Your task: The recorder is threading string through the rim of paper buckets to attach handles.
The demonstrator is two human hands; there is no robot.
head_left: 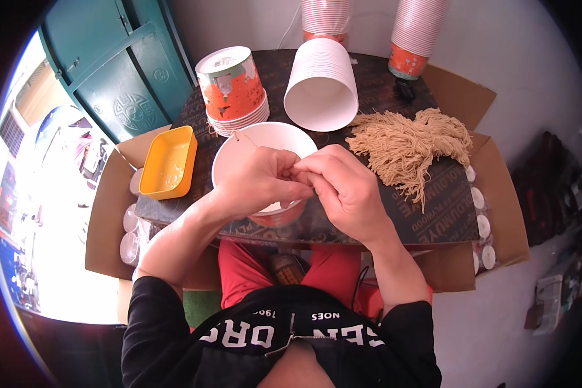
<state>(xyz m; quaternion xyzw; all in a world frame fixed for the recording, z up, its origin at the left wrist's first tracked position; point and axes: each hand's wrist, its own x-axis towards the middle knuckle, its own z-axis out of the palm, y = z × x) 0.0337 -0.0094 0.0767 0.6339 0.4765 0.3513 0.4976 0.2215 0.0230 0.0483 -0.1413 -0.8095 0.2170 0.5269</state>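
Note:
A white paper bucket (pixel 224 160) with an orange outer side stands at the near part of the dark table, its mouth facing me. A thin tan cord (pixel 244 138) shows at its far left rim and runs toward my hands. Over the bucket's mouth, my left hand (pixel 257 182) and my right hand (pixel 346 189) meet with fingertips pinched together. Whatever the fingers hold is hidden between them. To the right of my right hand lies a loose bundle of tan cords (pixel 407 145).
A yellow plastic tray (pixel 186 158) sits at the table's left edge. Behind stand an upturned stack of orange buckets (pixel 234 94) and a white stack lying toward me (pixel 322 81). Open cardboard boxes (pixel 501 200) with white round items flank the table. A green metal door (pixel 132 71) is at far left.

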